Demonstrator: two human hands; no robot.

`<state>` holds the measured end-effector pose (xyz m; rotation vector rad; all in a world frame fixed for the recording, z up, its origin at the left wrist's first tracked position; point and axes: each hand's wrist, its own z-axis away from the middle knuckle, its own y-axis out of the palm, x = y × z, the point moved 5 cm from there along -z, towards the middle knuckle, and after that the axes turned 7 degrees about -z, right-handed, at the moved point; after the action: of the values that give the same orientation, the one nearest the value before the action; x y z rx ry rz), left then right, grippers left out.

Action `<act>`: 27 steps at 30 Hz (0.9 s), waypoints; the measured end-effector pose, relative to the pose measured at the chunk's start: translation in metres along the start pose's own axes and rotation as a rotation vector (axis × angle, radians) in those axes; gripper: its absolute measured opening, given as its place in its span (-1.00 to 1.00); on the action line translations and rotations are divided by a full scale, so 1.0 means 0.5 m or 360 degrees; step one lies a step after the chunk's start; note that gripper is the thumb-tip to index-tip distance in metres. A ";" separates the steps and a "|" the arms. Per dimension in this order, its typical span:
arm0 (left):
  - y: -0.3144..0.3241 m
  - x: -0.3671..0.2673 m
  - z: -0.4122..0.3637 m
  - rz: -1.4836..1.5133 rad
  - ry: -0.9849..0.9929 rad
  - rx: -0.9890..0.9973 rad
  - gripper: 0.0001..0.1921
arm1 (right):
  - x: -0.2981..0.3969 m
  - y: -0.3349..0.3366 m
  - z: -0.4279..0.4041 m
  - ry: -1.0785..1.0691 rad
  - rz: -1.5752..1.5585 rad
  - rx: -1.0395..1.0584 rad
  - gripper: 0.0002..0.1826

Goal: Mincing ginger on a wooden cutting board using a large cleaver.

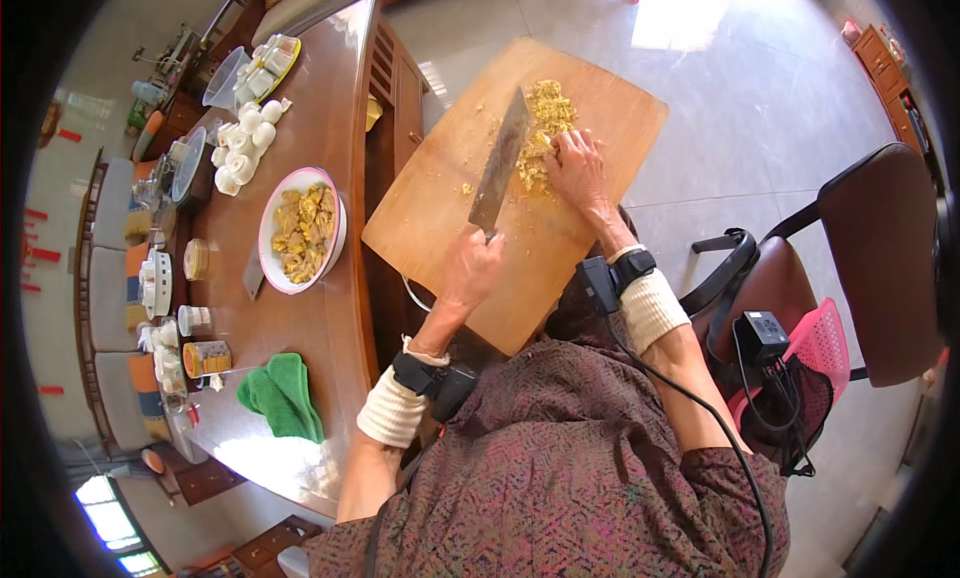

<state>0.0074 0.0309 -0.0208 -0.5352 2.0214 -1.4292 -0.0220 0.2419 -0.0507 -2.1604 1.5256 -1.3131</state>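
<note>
My left hand point(471, 269) grips the handle of a cleaver point(501, 165), whose broad blade points away from me over a wooden cutting board point(427, 210). To the right of the blade lies a strip of finely chopped yellow food point(551, 106). My right hand point(579, 169) rests on the near part of that strip, its bent fingers holding pieces against the board; what lies under the palm is hidden. Crumbs are scattered on the wood. On the table at the left, a white enamel bowl with a pink rim point(264, 236) contains larger yellow and brown pieces.
A second blade point(255, 276) lies partly under the bowl on the wooden table point(300, 323). Nearby are a green cloth point(283, 398), upturned white cups point(241, 146), jars point(207, 359) and a plastic tub point(225, 79). A chair point(780, 278) with a pink basket point(821, 345) stands right; a cable runs along my right arm.
</note>
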 end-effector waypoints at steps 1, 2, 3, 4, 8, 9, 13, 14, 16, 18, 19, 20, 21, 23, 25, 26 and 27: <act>0.011 0.004 0.003 0.0004 0.0001 0.0008 -0.80 | -0.001 0.000 0.004 0.0009 0.0014 0.0000 -0.86; 0.020 0.014 -0.003 0.0045 -0.0099 0.0071 -0.79 | -0.002 0.001 -0.001 -0.0001 0.0020 -0.0005 -0.86; 0.026 0.023 -0.006 0.0088 -0.0200 0.0133 -0.79 | -0.001 0.002 0.000 -0.0014 0.0014 -0.0007 -0.86; 0.024 0.028 -0.001 0.0083 -0.0206 0.0120 -0.79 | 0.003 0.003 0.006 -0.0013 -0.0011 0.0008 -0.85; 0.016 0.005 -0.006 0.0099 -0.0103 0.0158 -0.77 | -0.007 0.001 0.002 0.0002 0.0027 0.0014 -0.83; 0.012 0.011 -0.005 0.0120 -0.0175 0.0071 -0.76 | -0.003 0.004 0.002 0.0002 0.0022 0.0017 -0.83; 0.015 -0.003 -0.012 -0.0063 0.0057 0.0246 -0.76 | -0.003 0.001 0.006 -0.0018 0.0011 0.0002 -0.82; 0.004 -0.002 -0.011 0.0095 -0.0155 0.0234 -0.76 | -0.003 0.001 0.016 -0.0004 0.0000 0.0010 -0.82; 0.004 -0.002 -0.006 0.0254 -0.0365 0.0233 -0.75 | -0.011 0.003 0.012 0.0001 0.0015 0.0022 -0.81; -0.013 -0.011 -0.011 0.0272 -0.0215 -0.0028 -0.75 | -0.007 0.003 0.005 -0.0007 0.0024 0.0027 -0.80; -0.008 -0.005 -0.008 0.0271 -0.0212 -0.0026 -0.75 | -0.003 0.001 0.006 -0.0007 0.0002 0.0024 -0.79; 0.002 -0.003 -0.011 0.0178 -0.0151 0.0036 -0.75 | -0.003 0.000 0.001 -0.0020 -0.0022 0.0019 -0.78; 0.010 0.000 -0.013 0.0085 -0.0089 0.0098 -0.75 | -0.001 -0.002 0.001 -0.0030 -0.0025 0.0015 -0.78; 0.015 0.011 -0.017 0.0029 -0.0089 0.0202 -0.72 | 0.001 -0.003 0.013 0.0022 0.0000 0.0066 -0.79; 0.018 0.004 -0.012 -0.0023 -0.0083 0.0325 -0.66 | -0.002 -0.004 0.008 0.0022 -0.0001 0.0058 -0.80; 0.004 -0.006 -0.016 0.0157 -0.0334 0.0341 -0.67 | -0.004 -0.005 0.004 0.0009 -0.0002 0.0048 -0.81; -0.001 -0.006 -0.014 0.0336 -0.0586 0.0355 -0.67 | -0.006 -0.004 0.007 0.0011 -0.0001 0.0046 -0.81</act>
<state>0.0049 0.0374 -0.0179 -0.4364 1.5581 -1.2986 -0.0183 0.2441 -0.0533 -2.1412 1.4992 -1.3362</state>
